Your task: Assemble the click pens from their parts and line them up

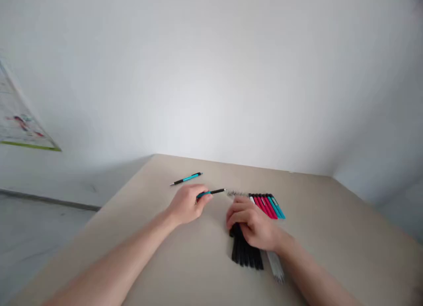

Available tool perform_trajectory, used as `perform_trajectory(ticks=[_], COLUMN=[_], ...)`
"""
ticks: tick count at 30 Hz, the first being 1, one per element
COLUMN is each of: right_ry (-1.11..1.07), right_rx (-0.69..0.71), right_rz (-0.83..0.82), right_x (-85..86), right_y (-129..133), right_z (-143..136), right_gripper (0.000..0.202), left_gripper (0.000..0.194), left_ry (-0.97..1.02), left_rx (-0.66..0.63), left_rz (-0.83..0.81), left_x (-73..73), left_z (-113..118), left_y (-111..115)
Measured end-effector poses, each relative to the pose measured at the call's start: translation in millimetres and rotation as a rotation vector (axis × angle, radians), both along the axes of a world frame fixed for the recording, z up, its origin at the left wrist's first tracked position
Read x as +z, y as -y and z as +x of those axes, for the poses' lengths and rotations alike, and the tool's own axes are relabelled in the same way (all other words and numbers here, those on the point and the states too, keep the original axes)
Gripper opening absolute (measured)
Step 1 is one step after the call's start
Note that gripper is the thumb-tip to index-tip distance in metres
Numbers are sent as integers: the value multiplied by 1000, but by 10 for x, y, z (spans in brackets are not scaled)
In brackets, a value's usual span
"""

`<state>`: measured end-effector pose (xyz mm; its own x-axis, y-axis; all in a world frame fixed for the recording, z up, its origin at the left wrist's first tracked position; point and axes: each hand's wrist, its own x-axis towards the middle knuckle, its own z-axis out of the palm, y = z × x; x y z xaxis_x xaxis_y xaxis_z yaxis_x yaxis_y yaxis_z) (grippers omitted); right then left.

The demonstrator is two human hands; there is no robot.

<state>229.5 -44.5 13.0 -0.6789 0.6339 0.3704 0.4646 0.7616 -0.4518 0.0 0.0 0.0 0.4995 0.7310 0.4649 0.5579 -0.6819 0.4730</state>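
Observation:
My left hand (188,204) is closed round a teal pen (217,191), its black grip and pale tip pointing right. My right hand (253,224) is curled over a row of black pen parts (247,255); its fingertips are partly hidden, and I cannot make out what they hold. Behind that hand lie several pink pen barrels (266,207) and teal barrels (276,207) with black ends, side by side. Several thin whitish refills (276,267) stick out below the right wrist. Small greyish parts (235,193), blurred, lie just beyond the right fingers.
Another teal and black pen (187,178) lies by itself on the beige table (205,262), beyond my left hand. A white wall (211,86) rises behind the table's far edge. A poster (24,121) hangs at the left.

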Motion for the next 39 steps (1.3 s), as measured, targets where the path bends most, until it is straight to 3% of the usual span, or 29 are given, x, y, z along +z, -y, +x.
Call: perform_trajectory(ticks=[14,21,29,36,39], right_ry=[61,-172,-62,-73,-102], right_rx=[-101,-419,-331,-414,-437], right_rz=[66,90,-25,-54,-97], right_x=[-22,47,-15,-42,-47], right_y=[-24,-17,6,-49,-58], right_z=[31,133,-23,75,91], right_gripper=[44,17,30,42,44], left_gripper=[27,18,19,9,11], left_ry=[-3,-37,-111,33,27], left_rx=[-11,-76,-214,-38,-27], left_rz=[-24,7,87,76,98], left_x=[55,80,3,-8,6], left_z=[25,29,88,74,63], left_y=[-14,24,64,11,9])
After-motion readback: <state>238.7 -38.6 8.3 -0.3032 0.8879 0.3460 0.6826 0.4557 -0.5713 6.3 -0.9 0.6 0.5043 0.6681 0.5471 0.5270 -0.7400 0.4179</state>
